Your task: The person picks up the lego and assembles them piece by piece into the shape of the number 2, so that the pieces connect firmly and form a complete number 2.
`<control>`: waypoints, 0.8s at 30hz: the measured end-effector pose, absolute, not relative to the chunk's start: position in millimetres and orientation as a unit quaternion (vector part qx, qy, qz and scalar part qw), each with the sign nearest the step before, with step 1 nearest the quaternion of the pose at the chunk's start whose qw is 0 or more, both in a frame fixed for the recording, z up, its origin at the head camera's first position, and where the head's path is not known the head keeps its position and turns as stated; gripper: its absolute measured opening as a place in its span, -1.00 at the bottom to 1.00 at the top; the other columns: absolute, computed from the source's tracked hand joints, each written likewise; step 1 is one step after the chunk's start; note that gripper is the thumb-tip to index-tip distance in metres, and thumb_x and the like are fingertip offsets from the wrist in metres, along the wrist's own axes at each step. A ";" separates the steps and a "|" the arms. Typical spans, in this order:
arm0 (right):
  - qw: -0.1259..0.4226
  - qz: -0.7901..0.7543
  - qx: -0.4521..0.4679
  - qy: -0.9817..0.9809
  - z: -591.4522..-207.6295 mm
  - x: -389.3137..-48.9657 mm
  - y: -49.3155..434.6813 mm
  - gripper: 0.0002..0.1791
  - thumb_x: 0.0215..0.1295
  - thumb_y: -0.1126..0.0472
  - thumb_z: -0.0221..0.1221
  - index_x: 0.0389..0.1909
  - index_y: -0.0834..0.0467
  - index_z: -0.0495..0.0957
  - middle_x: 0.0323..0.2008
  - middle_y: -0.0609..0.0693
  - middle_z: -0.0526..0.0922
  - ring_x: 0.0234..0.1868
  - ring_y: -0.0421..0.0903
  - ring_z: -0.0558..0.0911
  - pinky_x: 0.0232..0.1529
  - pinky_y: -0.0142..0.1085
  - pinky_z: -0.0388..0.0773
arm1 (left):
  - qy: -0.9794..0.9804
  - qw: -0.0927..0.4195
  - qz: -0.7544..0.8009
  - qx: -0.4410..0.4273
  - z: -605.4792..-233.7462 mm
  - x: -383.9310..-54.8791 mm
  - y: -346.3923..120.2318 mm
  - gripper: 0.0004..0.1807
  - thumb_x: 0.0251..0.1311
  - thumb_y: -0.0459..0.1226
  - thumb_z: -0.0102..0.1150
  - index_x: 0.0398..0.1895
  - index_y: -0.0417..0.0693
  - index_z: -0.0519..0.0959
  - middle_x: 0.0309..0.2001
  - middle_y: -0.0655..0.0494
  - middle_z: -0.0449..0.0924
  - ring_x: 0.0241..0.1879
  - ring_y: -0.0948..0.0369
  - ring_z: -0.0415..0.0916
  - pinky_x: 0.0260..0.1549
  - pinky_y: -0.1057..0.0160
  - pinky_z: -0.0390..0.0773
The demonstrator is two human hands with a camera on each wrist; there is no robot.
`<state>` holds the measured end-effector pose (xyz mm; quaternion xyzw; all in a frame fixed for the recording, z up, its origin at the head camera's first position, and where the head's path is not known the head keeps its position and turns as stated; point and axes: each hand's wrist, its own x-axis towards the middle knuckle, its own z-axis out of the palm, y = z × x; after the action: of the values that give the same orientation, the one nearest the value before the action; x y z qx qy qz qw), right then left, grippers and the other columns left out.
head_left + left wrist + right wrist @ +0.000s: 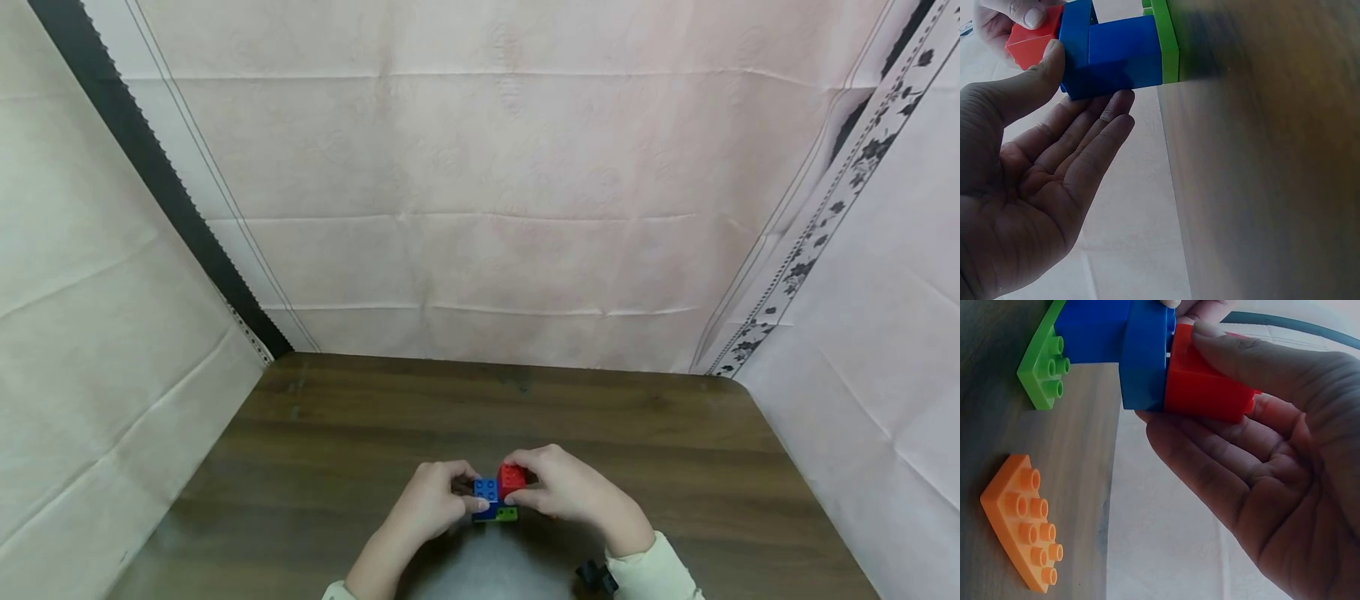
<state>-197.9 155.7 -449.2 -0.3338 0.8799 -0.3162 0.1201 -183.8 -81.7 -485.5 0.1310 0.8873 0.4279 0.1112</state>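
Observation:
A small stack of toy building bricks stands on the table between both hands. At its base lies a green plate [1041, 369] with studs. On that sits a dark blue brick [1125, 53], topped by a lighter blue brick [486, 488] that overhangs to the right. A red brick [512, 477] is on the overhanging end, its underside against the lighter blue brick; whether it is pressed fully down I cannot tell. My left hand [438, 497] pinches the lighter blue brick between thumb and fingers. My right hand [562, 486] grips the red brick by its sides.
An orange studded plate [1025, 528] lies on the wooden table [360, 417], near the right hand. Pale cloth walls [480, 167] rise at the table's back and both sides. A black object [596, 577] shows at the right cuff.

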 end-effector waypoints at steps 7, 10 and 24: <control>0.118 -0.317 -0.331 0.881 -450.2 -198.6 155.2 -0.71 0.34 0.11 0.33 0.03 0.05 0.60 -0.37 -0.27 0.58 -0.45 -0.29 0.53 -0.40 -0.40 0.55 | 0.885 0.114 0.433 0.131 -485.2 -184.8 -81.9 -0.78 0.10 -0.16 0.50 -0.20 0.08 0.69 -0.33 0.25 0.65 -0.30 0.21 0.58 -0.27 0.06 0.61; 0.120 -0.321 -0.330 0.879 -449.9 -197.9 154.7 -0.69 0.33 0.10 0.34 0.04 0.05 0.60 -0.36 -0.27 0.59 -0.44 -0.31 0.53 -0.40 -0.40 0.55 | 0.886 0.115 0.431 0.131 -485.4 -184.4 -82.6 -0.78 0.10 -0.16 0.49 -0.20 0.08 0.69 -0.33 0.25 0.65 -0.29 0.21 0.58 -0.26 0.05 0.62; 0.122 -0.322 -0.327 0.880 -450.3 -198.6 155.2 -0.70 0.34 0.09 0.33 0.05 0.04 0.60 -0.35 -0.27 0.60 -0.42 -0.23 0.57 -0.38 -0.39 0.56 | 0.886 0.112 0.430 0.135 -486.1 -185.3 -82.7 -0.77 0.08 -0.16 0.50 -0.21 0.09 0.69 -0.33 0.25 0.65 -0.29 0.22 0.59 -0.25 0.06 0.62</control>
<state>-198.6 155.2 -450.3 -0.3272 0.8800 -0.3220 0.1222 -185.3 -82.7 -486.1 0.1354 0.8857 0.4297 0.1124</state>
